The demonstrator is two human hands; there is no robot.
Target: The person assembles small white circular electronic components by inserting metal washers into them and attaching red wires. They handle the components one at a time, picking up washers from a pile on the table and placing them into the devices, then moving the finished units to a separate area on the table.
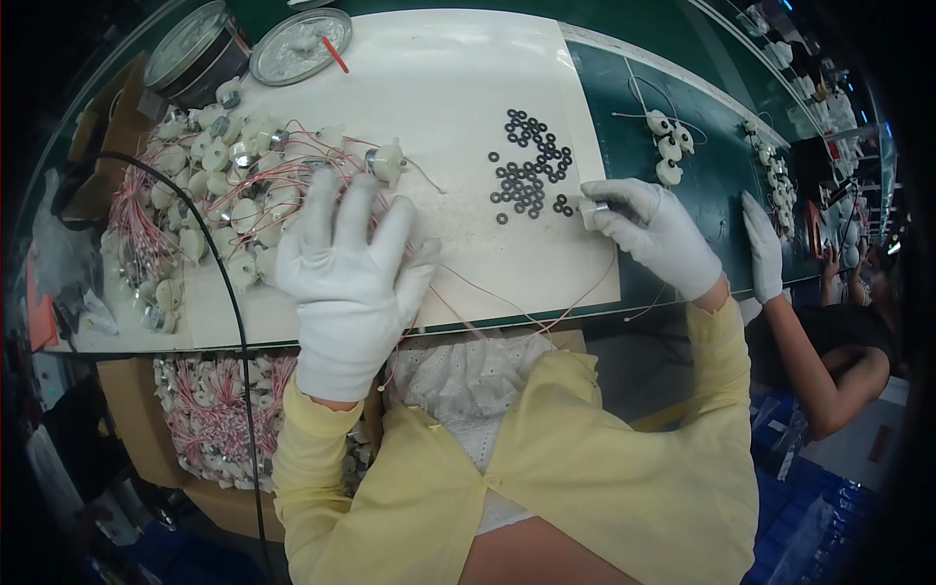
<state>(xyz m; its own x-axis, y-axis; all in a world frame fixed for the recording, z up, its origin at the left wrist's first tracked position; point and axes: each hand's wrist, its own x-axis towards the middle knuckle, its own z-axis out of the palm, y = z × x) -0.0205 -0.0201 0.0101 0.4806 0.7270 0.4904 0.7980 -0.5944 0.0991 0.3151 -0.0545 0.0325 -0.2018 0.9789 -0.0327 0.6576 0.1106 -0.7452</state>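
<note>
My left hand [349, 258], in a white glove, has its fingers spread over the right edge of a heap of small motors [244, 156] with whitish plastic housings and red and white wires. Just beyond its fingertips lies one motor [388, 162] with a metal can; whether they touch is unclear. My right hand [648, 229], gloved too, pinches a small whitish motor [591, 214] between thumb and fingers, partly hidden. Thin wires [507, 304] run along the table edge between my hands. Left of the pinched motor are several black rubber rings [531, 166], lying flat on the white sheet.
A metal can [198, 54] and a round lid [300, 47] with a red stick [335, 55] stand at the far left. Several motors [669, 146] lie on the green surface at right, near a co-worker's gloved hand [761, 246]. A black cable [219, 255] crosses the left side above a box of motors [219, 414].
</note>
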